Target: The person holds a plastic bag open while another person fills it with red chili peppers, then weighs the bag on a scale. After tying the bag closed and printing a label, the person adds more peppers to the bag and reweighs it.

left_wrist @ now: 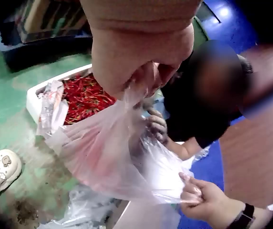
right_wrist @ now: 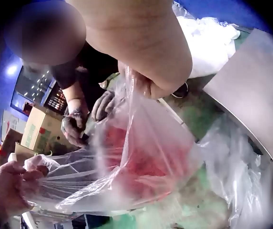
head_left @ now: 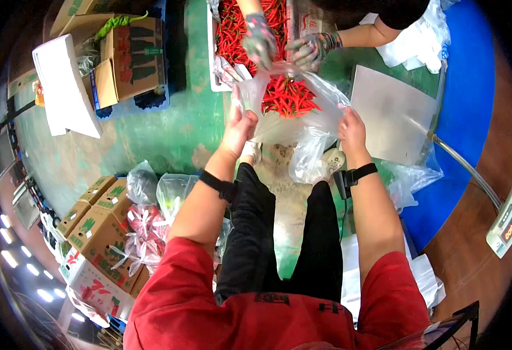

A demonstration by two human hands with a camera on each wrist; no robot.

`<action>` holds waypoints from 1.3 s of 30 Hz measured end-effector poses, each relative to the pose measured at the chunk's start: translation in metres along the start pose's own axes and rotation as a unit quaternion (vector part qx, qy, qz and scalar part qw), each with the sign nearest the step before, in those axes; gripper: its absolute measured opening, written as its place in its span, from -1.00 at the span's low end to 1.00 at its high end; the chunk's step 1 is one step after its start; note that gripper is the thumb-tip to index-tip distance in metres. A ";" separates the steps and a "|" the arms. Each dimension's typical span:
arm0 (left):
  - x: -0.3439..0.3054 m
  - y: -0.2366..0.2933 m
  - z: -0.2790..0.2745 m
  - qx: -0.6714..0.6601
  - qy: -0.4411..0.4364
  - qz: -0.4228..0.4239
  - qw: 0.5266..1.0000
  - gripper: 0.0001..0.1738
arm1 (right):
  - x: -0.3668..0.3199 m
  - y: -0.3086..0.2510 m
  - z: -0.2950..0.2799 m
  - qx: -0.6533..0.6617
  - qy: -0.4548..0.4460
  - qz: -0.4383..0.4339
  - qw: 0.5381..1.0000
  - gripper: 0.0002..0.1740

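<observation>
A clear plastic bag [head_left: 279,125] is stretched between both hands, with red chili peppers [head_left: 290,98] inside it. My left hand [head_left: 239,129] grips its left edge, and my right hand [head_left: 352,129] pinches the right edge. In the left wrist view the left hand [left_wrist: 143,71] holds gathered plastic [left_wrist: 131,100] under curled fingers. The right wrist view has the right hand [right_wrist: 143,81] gripping the bag's rim above the red peppers [right_wrist: 141,162]. Another person's gloved hands [head_left: 313,51] are at the far side of the bag, beside a white box [head_left: 214,55] of chilies.
A metal plate [head_left: 393,114] lies to the right, with a scale display [head_left: 505,224] beyond it. Cartons [head_left: 101,233] and filled bags [head_left: 145,233] stand at lower left. White foam [head_left: 63,87] and an open carton [head_left: 133,58] are at upper left. Loose plastic [head_left: 311,156] hangs near my shoes.
</observation>
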State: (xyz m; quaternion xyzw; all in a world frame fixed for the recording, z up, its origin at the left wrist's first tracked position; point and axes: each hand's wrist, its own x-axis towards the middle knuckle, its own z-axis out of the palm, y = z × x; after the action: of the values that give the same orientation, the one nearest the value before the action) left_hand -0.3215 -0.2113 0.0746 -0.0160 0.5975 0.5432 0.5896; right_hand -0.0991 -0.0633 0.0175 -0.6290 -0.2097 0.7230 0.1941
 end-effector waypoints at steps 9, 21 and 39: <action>-0.061 -0.027 0.156 0.169 -0.295 0.061 0.938 -0.03 | -0.045 -0.035 -0.097 0.088 0.045 -0.080 0.992 -0.72; -0.005 -0.091 0.228 0.150 -0.237 -0.024 0.960 -0.11 | -0.058 -0.041 -0.282 0.094 0.267 -0.172 0.944 -0.69; 0.079 -0.209 0.208 0.445 0.107 0.084 0.885 -0.16 | 0.014 -0.027 -0.306 -0.259 0.299 -0.116 0.911 -0.37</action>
State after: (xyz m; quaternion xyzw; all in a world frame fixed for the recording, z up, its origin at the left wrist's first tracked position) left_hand -0.0647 -0.1090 -0.0552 0.2398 0.8353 0.2624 0.4194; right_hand 0.2026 -0.0150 -0.0166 -0.8149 -0.3933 0.3942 0.1607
